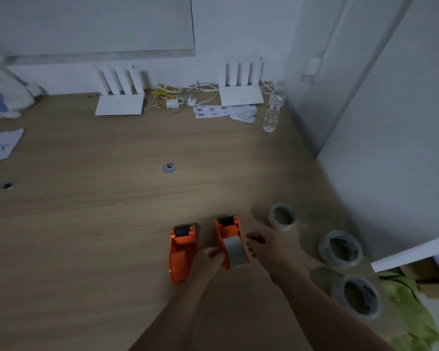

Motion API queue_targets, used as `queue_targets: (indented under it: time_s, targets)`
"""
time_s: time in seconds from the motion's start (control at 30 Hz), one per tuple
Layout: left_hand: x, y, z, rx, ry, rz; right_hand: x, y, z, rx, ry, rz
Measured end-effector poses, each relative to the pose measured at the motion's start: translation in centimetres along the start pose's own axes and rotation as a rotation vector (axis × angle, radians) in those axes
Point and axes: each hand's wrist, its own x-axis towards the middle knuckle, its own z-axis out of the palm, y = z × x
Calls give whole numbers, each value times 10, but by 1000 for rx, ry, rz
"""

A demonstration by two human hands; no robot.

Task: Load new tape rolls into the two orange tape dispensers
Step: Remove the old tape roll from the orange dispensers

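Two orange tape dispensers lie side by side on the wooden table. The left dispenser (181, 252) shows no roll in it. The right dispenser (230, 239) has a grey tape roll (236, 252) seated in it. My left hand (209, 262) grips the right dispenser's near left side. Just right of that dispenser is my right hand (266, 249), fingers curled and apart from it, holding nothing. Three loose clear tape rolls lie to the right: a small one (282, 217), a middle one (340, 249) and a near one (360, 296).
A white partition wall (390, 148) bounds the table's right edge. At the back stand two white routers (119, 102) (241, 95), tangled cables (173, 97), paper slips (213, 111) and a plastic bottle (271, 115). A grey cable grommet (169, 168) sits mid-table. Green cloth (411, 312) lies off the right edge.
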Motion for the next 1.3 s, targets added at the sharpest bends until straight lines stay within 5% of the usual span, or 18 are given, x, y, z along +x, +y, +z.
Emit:
queue_targets:
  time_s: [0.93,1.3]
  targets:
    - [-16,3,-32,-107,-12,126,0,10,40,131,-90,127]
    - [-37,23,-58,-416,-40,254,-6,14,56,39,-99,120]
